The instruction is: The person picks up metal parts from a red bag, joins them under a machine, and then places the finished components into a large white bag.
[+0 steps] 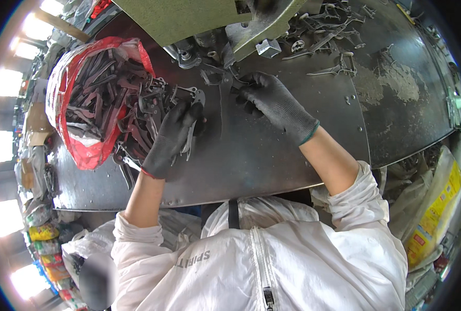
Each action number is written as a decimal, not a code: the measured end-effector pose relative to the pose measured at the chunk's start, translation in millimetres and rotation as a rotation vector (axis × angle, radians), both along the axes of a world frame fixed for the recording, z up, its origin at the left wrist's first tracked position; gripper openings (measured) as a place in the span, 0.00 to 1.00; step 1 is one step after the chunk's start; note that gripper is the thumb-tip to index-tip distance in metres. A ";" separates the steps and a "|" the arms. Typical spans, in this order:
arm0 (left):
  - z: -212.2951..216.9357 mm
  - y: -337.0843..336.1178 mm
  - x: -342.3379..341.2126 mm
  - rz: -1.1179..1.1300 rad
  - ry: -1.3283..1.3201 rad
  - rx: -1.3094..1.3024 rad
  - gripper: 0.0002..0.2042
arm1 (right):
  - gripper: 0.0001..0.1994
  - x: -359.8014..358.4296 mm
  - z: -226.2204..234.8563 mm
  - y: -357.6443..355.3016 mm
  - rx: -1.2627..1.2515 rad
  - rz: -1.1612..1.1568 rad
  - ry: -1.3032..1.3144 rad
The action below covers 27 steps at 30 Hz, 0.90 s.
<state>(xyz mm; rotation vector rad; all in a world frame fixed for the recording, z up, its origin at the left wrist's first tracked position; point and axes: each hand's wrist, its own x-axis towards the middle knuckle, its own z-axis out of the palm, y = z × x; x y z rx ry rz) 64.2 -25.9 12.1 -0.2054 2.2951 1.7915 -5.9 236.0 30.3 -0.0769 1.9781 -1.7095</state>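
Observation:
My left hand (170, 137), in a dark grey knit glove, is closed around a grey metal handle part (200, 97) with a flat rounded end. It is beside a loose heap of metal handle parts (150, 98). My right hand (279, 103), gloved alike, reaches under the head of a green press (189, 20). Its thumb and fingers are pinched together on a thin dark metal piece (235, 76) below the tool. Another flat metal part (213, 78) lies against that piece; whether they are joined I cannot tell.
A red and white sack (74, 150), full of dark curved metal parts, stands open at the left. Several lever-shaped metal pieces (339, 65) are scattered at the far right of the dark metal table (251, 160). A yellow and white bag (435, 207) stands beyond its right front edge.

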 end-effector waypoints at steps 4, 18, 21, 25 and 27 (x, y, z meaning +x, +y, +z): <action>11.4 2.4 1.3 -0.035 -0.045 -0.044 0.16 | 0.16 -9.6 -10.1 2.2 0.046 0.042 0.049; 29.2 18.4 -9.1 -0.206 0.066 -0.105 0.22 | 0.18 -12.2 -28.9 10.5 -0.042 0.025 0.012; 50.8 33.8 -2.0 -0.215 -0.027 -0.063 0.23 | 0.16 -2.0 -33.4 6.5 -0.155 -0.026 -0.053; 63.0 67.0 -4.1 -0.318 0.047 0.039 0.24 | 0.12 27.6 -35.5 -33.1 -0.572 -0.309 0.042; 56.0 78.1 -8.6 -0.308 0.124 0.176 0.23 | 0.12 14.7 -31.4 -14.8 -0.349 -0.135 0.193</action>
